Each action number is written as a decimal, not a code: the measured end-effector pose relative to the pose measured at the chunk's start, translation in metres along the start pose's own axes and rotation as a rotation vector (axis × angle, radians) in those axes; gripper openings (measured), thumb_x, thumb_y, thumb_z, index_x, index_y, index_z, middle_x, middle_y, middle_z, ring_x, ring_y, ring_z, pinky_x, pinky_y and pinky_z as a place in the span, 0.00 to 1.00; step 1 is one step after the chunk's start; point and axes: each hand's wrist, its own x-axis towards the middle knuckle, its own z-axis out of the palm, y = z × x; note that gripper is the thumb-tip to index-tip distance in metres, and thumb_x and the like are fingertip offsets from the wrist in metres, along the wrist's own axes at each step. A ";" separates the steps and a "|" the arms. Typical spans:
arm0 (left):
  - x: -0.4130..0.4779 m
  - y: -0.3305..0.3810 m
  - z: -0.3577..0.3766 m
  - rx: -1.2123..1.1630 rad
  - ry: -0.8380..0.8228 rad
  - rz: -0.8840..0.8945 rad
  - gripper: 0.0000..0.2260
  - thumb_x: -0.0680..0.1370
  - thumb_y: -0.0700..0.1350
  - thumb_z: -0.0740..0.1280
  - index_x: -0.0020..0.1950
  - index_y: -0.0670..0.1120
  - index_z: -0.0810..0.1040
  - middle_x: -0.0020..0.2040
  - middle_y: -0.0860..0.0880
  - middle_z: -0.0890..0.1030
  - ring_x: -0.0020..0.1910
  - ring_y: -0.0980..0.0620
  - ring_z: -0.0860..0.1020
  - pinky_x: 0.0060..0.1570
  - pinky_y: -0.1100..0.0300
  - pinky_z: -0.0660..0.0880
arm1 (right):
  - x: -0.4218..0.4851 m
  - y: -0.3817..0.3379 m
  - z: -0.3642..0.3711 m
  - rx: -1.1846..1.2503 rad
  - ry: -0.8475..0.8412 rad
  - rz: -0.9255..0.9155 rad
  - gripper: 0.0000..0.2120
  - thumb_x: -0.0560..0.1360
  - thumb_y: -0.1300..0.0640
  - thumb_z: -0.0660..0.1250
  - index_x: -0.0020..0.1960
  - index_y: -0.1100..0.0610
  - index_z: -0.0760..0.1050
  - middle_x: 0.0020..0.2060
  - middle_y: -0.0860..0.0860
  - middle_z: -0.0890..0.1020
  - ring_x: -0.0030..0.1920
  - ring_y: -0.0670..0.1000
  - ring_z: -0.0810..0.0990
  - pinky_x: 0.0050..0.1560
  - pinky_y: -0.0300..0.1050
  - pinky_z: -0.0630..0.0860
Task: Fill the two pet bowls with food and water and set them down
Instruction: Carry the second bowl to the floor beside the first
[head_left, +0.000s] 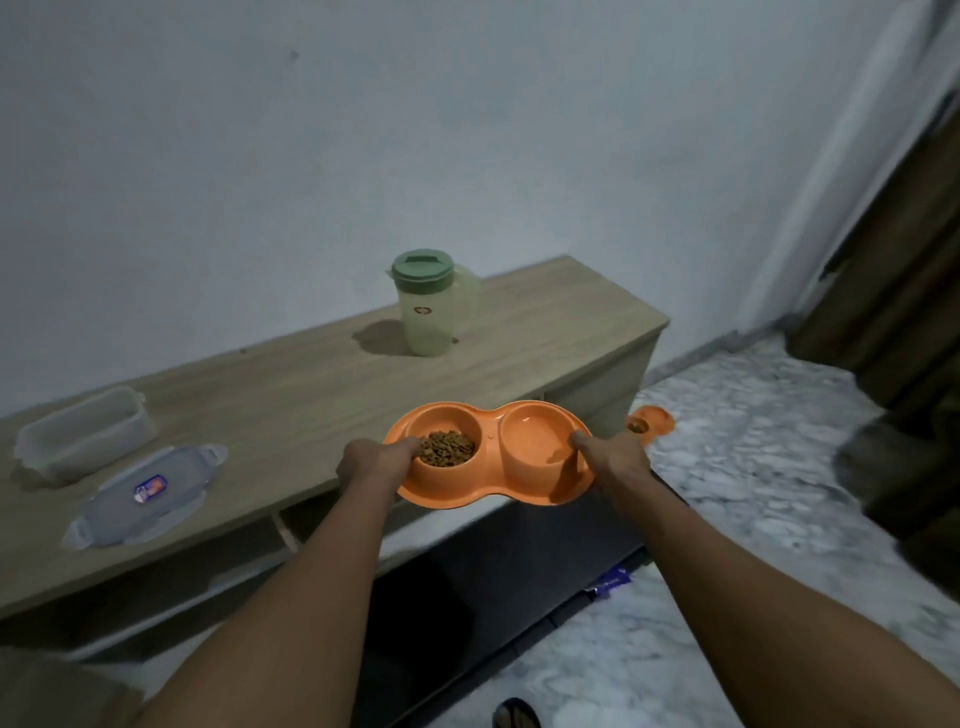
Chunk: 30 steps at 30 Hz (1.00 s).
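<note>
1. The orange double bowl (491, 452) was held in the air at the near edge of the table (291, 395), partly over the tabletop and partly past it, roughly level.
2. Left hand (376, 465): grip closed on the bowl's left end, thumb over the rim of the left well, the other fingers hidden under it.
3. Right hand (615, 460): grip closed on the right end, thumb hooked over the rim of the right well.
4. The left well held brown kibble (447, 448), heaped towards the near side. The right well showed a faint gleam at the bottom; whether that was water I could not tell.
5. A pale jug (428, 306) with a green cap stood upright further back on the table, well apart from the bowl.
6. At the table's left, a clear box (83, 434) stood open, with its lid (148, 491) lying flat just in front of it.
7. A second bowl (649, 422), also orange, sat on the marbled floor (753, 441) by the table's right end, with something brown in one well.
</note>
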 end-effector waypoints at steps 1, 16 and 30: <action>-0.009 0.001 0.010 0.004 -0.017 0.012 0.16 0.68 0.48 0.76 0.46 0.37 0.80 0.44 0.40 0.81 0.41 0.42 0.79 0.33 0.55 0.75 | -0.001 0.011 -0.013 0.004 0.006 0.015 0.27 0.69 0.46 0.72 0.57 0.67 0.76 0.52 0.64 0.82 0.53 0.65 0.81 0.56 0.59 0.80; -0.112 0.065 0.248 0.052 -0.296 0.151 0.18 0.62 0.50 0.76 0.41 0.39 0.77 0.44 0.38 0.83 0.43 0.40 0.84 0.45 0.48 0.82 | 0.089 0.124 -0.234 0.202 0.283 0.186 0.21 0.67 0.48 0.73 0.45 0.66 0.78 0.41 0.63 0.83 0.42 0.62 0.83 0.45 0.62 0.83; -0.211 0.184 0.506 0.056 -0.459 0.193 0.14 0.64 0.47 0.74 0.39 0.38 0.77 0.35 0.41 0.78 0.33 0.43 0.77 0.32 0.57 0.73 | 0.263 0.167 -0.454 0.242 0.418 0.246 0.23 0.65 0.49 0.74 0.51 0.66 0.79 0.45 0.62 0.83 0.43 0.61 0.82 0.46 0.60 0.83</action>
